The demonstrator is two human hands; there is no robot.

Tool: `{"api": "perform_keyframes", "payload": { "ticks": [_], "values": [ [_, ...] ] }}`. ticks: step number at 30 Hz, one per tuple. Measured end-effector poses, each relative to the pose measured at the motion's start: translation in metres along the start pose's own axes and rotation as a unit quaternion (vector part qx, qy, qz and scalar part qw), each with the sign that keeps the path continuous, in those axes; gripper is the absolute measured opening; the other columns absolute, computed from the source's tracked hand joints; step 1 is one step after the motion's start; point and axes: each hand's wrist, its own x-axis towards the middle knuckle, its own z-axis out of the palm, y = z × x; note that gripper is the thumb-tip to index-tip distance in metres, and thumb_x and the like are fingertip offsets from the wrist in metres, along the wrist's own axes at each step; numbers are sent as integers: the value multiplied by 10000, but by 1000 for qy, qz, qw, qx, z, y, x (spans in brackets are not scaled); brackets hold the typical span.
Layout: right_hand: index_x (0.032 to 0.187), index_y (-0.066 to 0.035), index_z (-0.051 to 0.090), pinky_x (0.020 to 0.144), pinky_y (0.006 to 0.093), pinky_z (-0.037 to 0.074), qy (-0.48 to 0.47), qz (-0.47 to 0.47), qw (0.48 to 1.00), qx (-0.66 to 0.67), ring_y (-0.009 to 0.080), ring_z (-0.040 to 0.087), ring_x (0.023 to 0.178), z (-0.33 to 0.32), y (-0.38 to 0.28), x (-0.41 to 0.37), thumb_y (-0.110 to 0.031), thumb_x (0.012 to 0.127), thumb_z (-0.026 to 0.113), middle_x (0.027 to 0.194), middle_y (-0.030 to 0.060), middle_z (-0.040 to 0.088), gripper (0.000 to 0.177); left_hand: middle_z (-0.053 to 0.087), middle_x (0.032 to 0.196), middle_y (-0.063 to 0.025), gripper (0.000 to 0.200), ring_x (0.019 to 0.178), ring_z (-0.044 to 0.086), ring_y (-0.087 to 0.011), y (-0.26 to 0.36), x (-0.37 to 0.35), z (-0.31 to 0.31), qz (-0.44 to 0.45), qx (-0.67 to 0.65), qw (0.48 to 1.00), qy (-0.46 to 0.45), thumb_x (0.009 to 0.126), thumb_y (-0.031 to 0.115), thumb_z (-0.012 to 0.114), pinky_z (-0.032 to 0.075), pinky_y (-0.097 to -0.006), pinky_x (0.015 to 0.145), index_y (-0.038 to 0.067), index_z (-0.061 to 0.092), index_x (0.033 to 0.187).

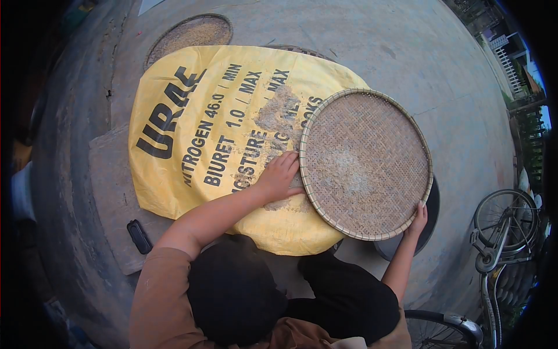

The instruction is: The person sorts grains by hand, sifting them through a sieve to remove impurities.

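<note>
A round woven bamboo winnowing tray [383, 134] is held between my two hands over the right side of a yellow printed sack [192, 116]. Pale grains [349, 171] lie scattered around the middle and lower part of the tray. My left hand [280, 177] grips the left rim, its fingertips partly hidden at the edge. At the lower right, my right hand [418, 220] is closed round the rim, thumb on top. Beneath that side, a dark round basin [427, 232] is mostly covered by the tray. Loose brownish husk [279, 110] clings to the sack.
Behind the sack stands another round tray [197, 35] with grain in it; a further woven rim [299, 49] peeks out beside it. A dark phone-like object [139, 236] lies at left on a flat board [110, 174]. A bicycle [503, 227] is at right.
</note>
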Motion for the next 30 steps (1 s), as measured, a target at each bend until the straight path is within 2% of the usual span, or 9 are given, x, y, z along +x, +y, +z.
{"api": "perform_keyframes", "payload": {
  "ticks": [3,5,8,14,16,22,23,28,30],
  "values": [
    [1159,67,548,805,281,463,2,-5,1000,-4,173,588,899,-5,11,3,-145,889,562,1050,123,612,344,479,1193,-143,570,1152,449,-303,-13,10,0,15,45,999,25,778,424,640,407,-409,935,33,487,1164],
    [1156,65,551,810,283,461,9,3,1000,2,172,586,904,-5,14,2,-138,889,561,1050,122,612,336,534,937,-61,296,941,544,-231,-32,23,-4,65,48,997,12,811,327,606,507,-364,690,94,522,973],
    [1154,66,551,808,281,462,13,-1,1000,4,171,586,901,1,11,-1,-136,889,562,1048,119,612,333,518,813,-47,205,792,575,-218,-56,34,-11,71,131,989,22,845,300,569,498,-333,561,108,504,879],
    [1171,63,537,820,289,466,4,-3,1000,1,176,588,914,4,8,-4,-144,896,559,1058,125,608,345,567,792,-99,234,709,603,-274,-76,50,-33,-8,98,995,11,892,297,528,493,-389,600,68,500,850],
    [1179,66,530,823,290,465,0,4,1000,3,176,587,920,5,4,-8,-148,902,555,1068,128,605,351,601,783,-160,283,748,600,-345,-67,60,-47,-191,-63,978,47,918,316,494,473,-424,630,38,510,868],
    [1213,75,503,856,266,438,-74,-7,997,-38,155,564,958,28,-6,-20,-151,916,551,1099,113,589,377,606,775,-178,409,755,594,-306,-9,81,-56,-118,-361,920,96,958,378,426,442,-371,689,-1,560,887],
    [1212,73,506,851,264,437,-83,-5,996,-40,152,563,956,33,-5,-22,-154,914,556,1095,108,590,378,616,849,-104,433,831,567,-194,4,79,-59,-112,-368,921,65,978,380,382,427,-306,787,3,591,956],
    [1206,66,518,850,257,433,-105,-4,993,-55,131,558,942,55,-5,-29,-164,918,552,1078,84,598,370,637,893,-123,540,884,588,-233,17,80,-55,-91,-430,898,-17,982,432,318,416,-326,844,13,652,914],
    [1206,67,517,852,256,431,-104,-5,993,-63,132,557,944,59,-7,-30,-160,918,551,1081,86,598,369,628,1033,-189,493,1017,579,-309,9,78,-59,-80,-378,921,-44,958,424,388,423,-372,897,8,648,1004]
  ]
}}
